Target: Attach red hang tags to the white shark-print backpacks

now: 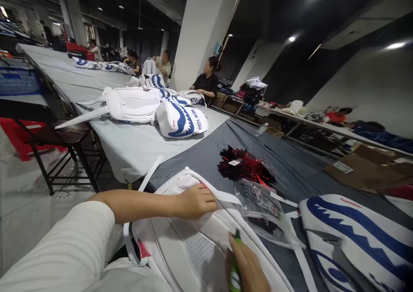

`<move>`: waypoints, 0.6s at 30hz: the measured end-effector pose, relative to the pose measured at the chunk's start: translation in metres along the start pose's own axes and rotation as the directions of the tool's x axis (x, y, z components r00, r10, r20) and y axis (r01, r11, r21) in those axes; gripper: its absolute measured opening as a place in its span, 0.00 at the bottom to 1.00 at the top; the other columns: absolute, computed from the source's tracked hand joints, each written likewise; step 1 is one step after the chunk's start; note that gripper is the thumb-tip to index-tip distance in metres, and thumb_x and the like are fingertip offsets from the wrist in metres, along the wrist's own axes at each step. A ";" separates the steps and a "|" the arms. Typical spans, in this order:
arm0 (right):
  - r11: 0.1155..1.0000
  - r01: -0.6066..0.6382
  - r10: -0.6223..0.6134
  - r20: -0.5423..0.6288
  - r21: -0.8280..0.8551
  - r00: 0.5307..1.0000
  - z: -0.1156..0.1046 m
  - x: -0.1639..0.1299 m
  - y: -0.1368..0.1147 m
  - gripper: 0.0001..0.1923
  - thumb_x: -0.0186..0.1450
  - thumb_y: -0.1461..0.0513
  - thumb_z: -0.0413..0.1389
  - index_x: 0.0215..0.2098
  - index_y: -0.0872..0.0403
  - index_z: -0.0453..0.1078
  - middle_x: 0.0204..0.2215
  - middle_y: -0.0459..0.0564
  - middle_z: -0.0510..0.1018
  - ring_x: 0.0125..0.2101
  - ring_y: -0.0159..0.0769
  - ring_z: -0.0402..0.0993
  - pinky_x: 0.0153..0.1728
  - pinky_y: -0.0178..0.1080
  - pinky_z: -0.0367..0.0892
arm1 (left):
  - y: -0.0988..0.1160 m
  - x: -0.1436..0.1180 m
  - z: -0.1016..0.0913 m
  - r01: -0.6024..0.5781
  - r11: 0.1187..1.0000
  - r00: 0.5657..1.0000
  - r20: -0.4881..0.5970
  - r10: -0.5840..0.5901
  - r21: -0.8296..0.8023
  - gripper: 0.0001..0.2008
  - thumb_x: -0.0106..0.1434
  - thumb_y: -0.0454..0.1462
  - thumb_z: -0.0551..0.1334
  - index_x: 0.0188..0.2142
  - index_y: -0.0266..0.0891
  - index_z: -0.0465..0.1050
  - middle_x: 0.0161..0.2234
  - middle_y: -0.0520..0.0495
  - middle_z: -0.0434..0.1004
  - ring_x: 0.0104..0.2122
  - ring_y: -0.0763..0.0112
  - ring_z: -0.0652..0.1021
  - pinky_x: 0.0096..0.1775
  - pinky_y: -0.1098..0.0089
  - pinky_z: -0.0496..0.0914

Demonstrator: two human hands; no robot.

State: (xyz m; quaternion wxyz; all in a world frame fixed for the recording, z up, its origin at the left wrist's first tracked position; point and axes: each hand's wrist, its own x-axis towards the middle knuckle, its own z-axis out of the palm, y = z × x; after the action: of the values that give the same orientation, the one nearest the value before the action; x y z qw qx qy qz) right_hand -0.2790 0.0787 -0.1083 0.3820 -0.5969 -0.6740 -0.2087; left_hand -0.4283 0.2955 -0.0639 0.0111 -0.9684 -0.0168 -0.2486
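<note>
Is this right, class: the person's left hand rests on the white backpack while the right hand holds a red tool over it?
One detail is wrong. The tool in the right hand is green, not red. The head view shows it. The rest stands: the left hand rests on the white backpack and the right hand holds the tool over it.

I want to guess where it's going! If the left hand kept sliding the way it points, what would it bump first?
Probably the clear plastic bag. The left hand rests on the white backpack, pointing right across its top edge, and the bag lies just past a white strap. Depth is hard to judge.
</note>
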 end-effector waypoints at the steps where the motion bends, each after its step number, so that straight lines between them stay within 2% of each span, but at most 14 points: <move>1: 0.997 0.080 -0.080 -0.003 -0.006 0.997 0.019 0.008 0.002 0.26 0.71 0.67 0.50 0.66 0.51 0.61 0.51 0.59 0.78 0.52 0.48 0.74 0.49 0.49 0.72 | -0.002 -0.003 -0.002 0.035 0.998 0.996 -0.080 -0.031 0.048 0.12 0.72 0.35 0.52 0.46 0.42 0.75 0.50 0.46 0.79 0.47 0.67 0.76 0.52 0.63 0.63; 3: 0.983 0.179 -0.181 -0.040 -0.035 0.983 0.051 0.025 0.004 0.28 0.70 0.68 0.51 0.68 0.52 0.59 0.50 0.60 0.79 0.51 0.49 0.75 0.49 0.50 0.71 | -0.007 -0.008 -0.009 0.224 0.970 0.964 -0.171 -0.206 0.095 0.17 0.70 0.39 0.57 0.57 0.46 0.69 0.60 0.42 0.71 0.56 0.60 0.71 0.58 0.57 0.58; 4: 0.981 0.187 -0.190 -0.064 -0.050 0.980 0.063 0.034 0.004 0.28 0.69 0.68 0.52 0.67 0.53 0.59 0.49 0.59 0.79 0.50 0.49 0.75 0.49 0.50 0.71 | -0.011 -0.009 -0.013 0.328 0.941 0.938 -0.153 -0.313 0.085 0.25 0.67 0.44 0.61 0.62 0.46 0.64 0.63 0.39 0.67 0.59 0.55 0.68 0.59 0.55 0.57; 6: 0.985 0.163 -0.168 -0.101 -0.060 0.981 0.079 0.048 0.003 0.27 0.69 0.68 0.53 0.66 0.53 0.62 0.47 0.58 0.80 0.48 0.49 0.75 0.48 0.49 0.70 | -0.020 -0.005 -0.024 0.457 0.888 0.889 0.010 -0.458 0.051 0.42 0.59 0.53 0.68 0.67 0.43 0.56 0.64 0.35 0.63 0.60 0.50 0.66 0.57 0.54 0.60; 7: 0.988 0.142 -0.148 -0.124 -0.057 0.981 0.083 0.054 0.002 0.26 0.69 0.67 0.54 0.65 0.53 0.63 0.46 0.58 0.80 0.47 0.48 0.75 0.48 0.48 0.70 | -0.025 -0.001 -0.029 0.474 0.880 0.872 0.114 -0.476 0.046 0.45 0.56 0.55 0.69 0.67 0.42 0.55 0.63 0.35 0.65 0.58 0.50 0.67 0.55 0.55 0.63; 8: 0.992 0.119 -0.125 -0.145 -0.051 0.981 0.086 0.060 0.002 0.25 0.68 0.67 0.55 0.63 0.54 0.64 0.45 0.58 0.80 0.46 0.47 0.76 0.47 0.47 0.70 | -0.030 0.004 -0.034 0.469 0.882 0.860 0.201 -0.469 0.052 0.43 0.57 0.54 0.68 0.66 0.41 0.57 0.60 0.36 0.67 0.56 0.50 0.69 0.53 0.56 0.64; 10: 0.997 0.069 -0.073 -0.163 -0.029 0.984 0.090 0.068 0.000 0.21 0.68 0.66 0.56 0.60 0.55 0.67 0.42 0.57 0.80 0.42 0.44 0.77 0.45 0.45 0.70 | -0.040 0.017 -0.038 0.445 0.891 0.840 0.304 -0.449 0.085 0.34 0.60 0.51 0.67 0.61 0.40 0.64 0.55 0.37 0.71 0.53 0.51 0.70 0.50 0.57 0.65; 14: 0.995 -0.009 0.022 -0.142 0.097 0.990 0.088 0.064 -0.005 0.13 0.69 0.64 0.55 0.52 0.55 0.69 0.37 0.53 0.79 0.36 0.40 0.75 0.41 0.43 0.69 | -0.048 0.036 -0.028 0.461 0.880 0.804 0.364 -0.470 0.117 0.27 0.59 0.48 0.66 0.54 0.39 0.69 0.52 0.39 0.72 0.52 0.52 0.70 0.48 0.56 0.66; 16: 0.989 -0.023 0.043 -0.133 0.148 0.990 0.084 0.054 -0.006 0.12 0.68 0.65 0.56 0.50 0.54 0.69 0.37 0.53 0.78 0.38 0.41 0.75 0.43 0.45 0.69 | -0.046 0.041 -0.018 0.432 0.892 0.823 0.347 -0.450 0.132 0.22 0.59 0.45 0.65 0.51 0.38 0.70 0.50 0.39 0.73 0.50 0.52 0.71 0.46 0.57 0.66; 18: 0.990 -0.027 0.042 -0.109 0.140 0.993 0.077 0.045 -0.002 0.12 0.68 0.65 0.56 0.50 0.54 0.69 0.38 0.53 0.78 0.38 0.42 0.75 0.43 0.45 0.68 | -0.044 0.044 -0.008 0.338 0.931 0.871 0.329 -0.365 0.137 0.19 0.59 0.42 0.64 0.48 0.37 0.71 0.47 0.39 0.74 0.48 0.54 0.72 0.44 0.58 0.66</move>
State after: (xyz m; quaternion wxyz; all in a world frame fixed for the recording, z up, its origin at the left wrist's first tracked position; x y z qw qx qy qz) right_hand -0.3011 0.1643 -0.1216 0.4629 -0.5680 -0.6541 -0.1878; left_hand -0.3949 0.3399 -0.0352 -0.0008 -0.9766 -0.2035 -0.0698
